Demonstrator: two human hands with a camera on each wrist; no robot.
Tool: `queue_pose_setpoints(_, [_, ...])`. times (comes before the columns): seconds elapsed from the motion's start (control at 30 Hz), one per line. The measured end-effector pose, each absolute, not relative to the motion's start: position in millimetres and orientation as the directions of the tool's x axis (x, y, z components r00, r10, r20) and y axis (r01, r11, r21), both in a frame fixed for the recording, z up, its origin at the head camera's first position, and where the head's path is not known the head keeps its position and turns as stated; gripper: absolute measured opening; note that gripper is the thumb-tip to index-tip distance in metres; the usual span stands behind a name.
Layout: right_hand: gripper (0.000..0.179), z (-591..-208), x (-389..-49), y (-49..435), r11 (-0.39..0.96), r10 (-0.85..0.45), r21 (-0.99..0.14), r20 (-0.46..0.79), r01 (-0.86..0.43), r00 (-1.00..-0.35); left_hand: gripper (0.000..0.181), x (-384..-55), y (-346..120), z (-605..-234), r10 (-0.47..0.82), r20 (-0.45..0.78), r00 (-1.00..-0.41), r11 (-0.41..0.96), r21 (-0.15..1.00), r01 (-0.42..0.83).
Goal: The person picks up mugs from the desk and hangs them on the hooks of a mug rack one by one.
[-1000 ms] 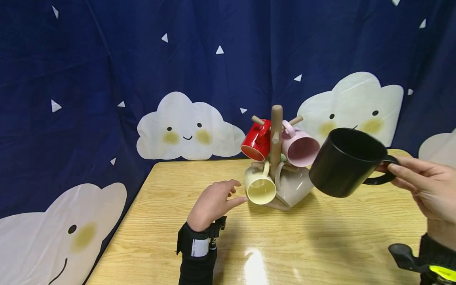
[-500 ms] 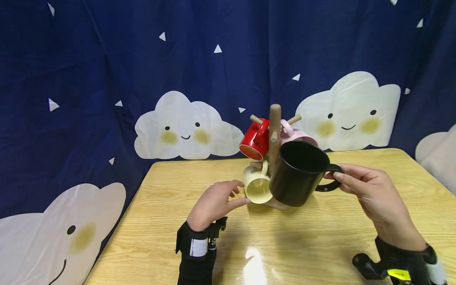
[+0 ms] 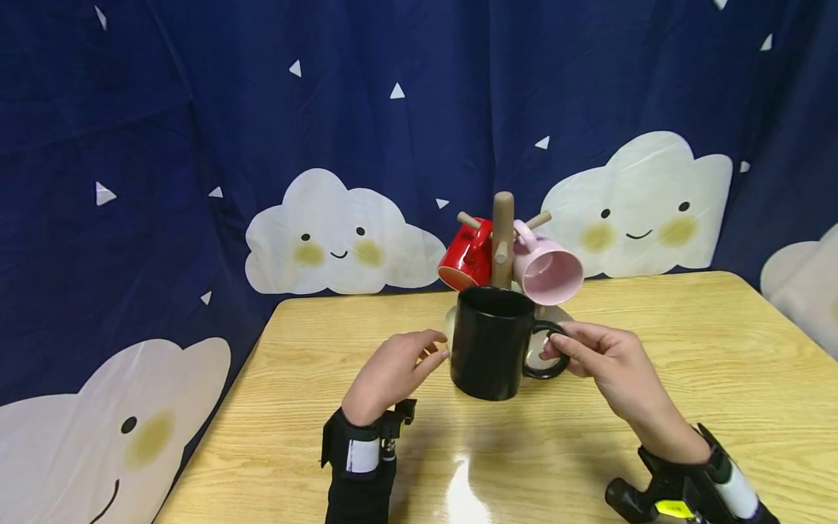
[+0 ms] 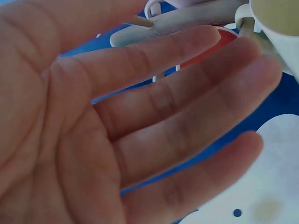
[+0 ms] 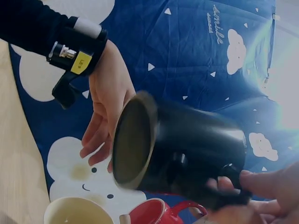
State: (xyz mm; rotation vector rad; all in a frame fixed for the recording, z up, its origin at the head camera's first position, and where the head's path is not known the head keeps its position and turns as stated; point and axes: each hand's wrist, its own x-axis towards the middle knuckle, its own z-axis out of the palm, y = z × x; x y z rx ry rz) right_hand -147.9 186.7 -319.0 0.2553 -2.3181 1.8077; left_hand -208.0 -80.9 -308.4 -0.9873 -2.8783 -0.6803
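With thumb and fingers my right hand [image 3: 609, 367] pinches the handle of a black mug [image 3: 491, 346], lifted above the table and nearly upright in the head view. My left hand [image 3: 396, 375] hovers just left of that mug, fingers loosely extended, holding nothing; its palm [image 4: 70, 140] fills the left wrist view. Behind the black mug stands a wooden mug tree [image 3: 503, 218]. A red mug [image 3: 466, 255] hangs on its upper left peg and a pink mug [image 3: 551, 275] on the upper right. A cream mug [image 5: 77, 212] is mostly hidden in the head view.
A bare front peg [image 3: 501, 252] of the tree points toward me, above the black mug. Part of a greyish mug [image 3: 556, 314] shows behind. The wooden table [image 3: 340, 327] ends at a dark blue curtain [image 3: 360, 131] with clouds.
My right hand has carried the black mug leftward, from the right side to in front of the mug tree, and the mug has become more upright. My left hand has hardly moved.
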Motion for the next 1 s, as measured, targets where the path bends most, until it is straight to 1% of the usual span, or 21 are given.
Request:
queue_pose_setpoints(0.1, [0.019, -319, -149, 186, 0.235, -0.079, -0.943, 0.221, -0.233, -0.972, 0.026, -212, -80, -311, 0.613, 0.168, -0.772, 0.636, 0.474, 0.609])
queue_pose_setpoints(0.2, [0.019, -321, -151, 188, 0.217, -0.14, -0.955, 0.173, -0.201, -0.975, 0.025, -216, -79, -314, 0.634, 0.153, -0.758, 0.545, 0.606, 0.579])
queue_pose_setpoints(0.27, [0.019, -323, -153, 190, 0.202, -0.176, -0.963, 0.146, -0.181, -0.973, 0.026, -218, -77, -315, 0.611, 0.121, -0.782, 0.487, 0.722, 0.492])
queue_pose_setpoints(0.33, [0.018, -324, -155, 192, 0.186, -0.205, -0.969, 0.121, -0.16, -0.971, 0.03, -219, -76, -316, 0.562, 0.081, -0.823, 0.429, 0.822, 0.374])
queue_pose_setpoints(0.4, [0.018, -325, -156, 193, 0.185, -0.219, -0.971, 0.11, -0.152, -0.969, 0.04, -219, -74, -315, 0.52, 0.031, -0.854, 0.35, 0.904, 0.246])
queue_pose_setpoints(0.47, [0.019, -325, -156, 193, 0.189, -0.217, -0.971, 0.104, -0.146, -0.971, 0.055, -218, -71, -315, 0.521, -0.009, -0.854, 0.273, 0.949, 0.156])
queue_pose_setpoints(0.53, [0.019, -325, -154, 193, 0.201, -0.211, -0.969, 0.102, -0.146, -0.972, 0.075, -217, -67, -315, 0.56, -0.028, -0.828, 0.222, 0.968, 0.118])
queue_pose_setpoints(0.6, [0.02, -323, -153, 192, 0.21, -0.207, -0.967, 0.102, -0.146, -0.973, 0.092, -215, -63, -316, 0.609, -0.03, -0.793, 0.195, 0.974, 0.113])
queue_pose_setpoints(0.67, [0.021, -323, -152, 191, 0.213, -0.211, -0.965, 0.106, -0.152, -0.972, 0.104, -213, -59, -317, 0.646, -0.021, -0.763, 0.157, 0.982, 0.105])
queue_pose_setpoints(0.7, [0.021, -322, -152, 191, 0.217, -0.213, -0.963, 0.11, -0.157, -0.971, 0.107, -212, -57, -318, 0.654, -0.017, -0.756, 0.132, 0.987, 0.091])
queue_pose_setpoints(0.73, [0.021, -322, -151, 191, 0.219, -0.212, -0.963, 0.113, -0.16, -0.971, 0.108, -211, -55, -319, 0.659, -0.021, -0.752, 0.108, 0.992, 0.067])
queue_pose_setpoints(0.77, [0.021, -321, -151, 190, 0.22, -0.205, -0.963, 0.112, -0.157, -0.972, 0.104, -210, -53, -319, 0.665, -0.018, -0.746, 0.074, 0.996, 0.041])
queue_pose_setpoints(0.9, [0.02, -319, -150, 192, 0.234, -0.18, -0.959, 0.119, -0.16, -0.976, 0.078, -206, -45, -319, 0.67, -0.009, -0.742, -0.047, 0.997, -0.055])
queue_pose_setpoints(0.97, [0.02, -318, -149, 192, 0.237, -0.172, -0.958, 0.122, -0.161, -0.978, 0.07, -204, -42, -318, 0.664, -0.008, -0.748, -0.073, 0.994, -0.076])
queue_pose_setpoints(1.0, [0.021, -317, -149, 192, 0.241, -0.171, -0.957, 0.124, -0.164, -0.977, 0.069, -204, -41, -318, 0.66, -0.009, -0.752, -0.08, 0.993, -0.082])
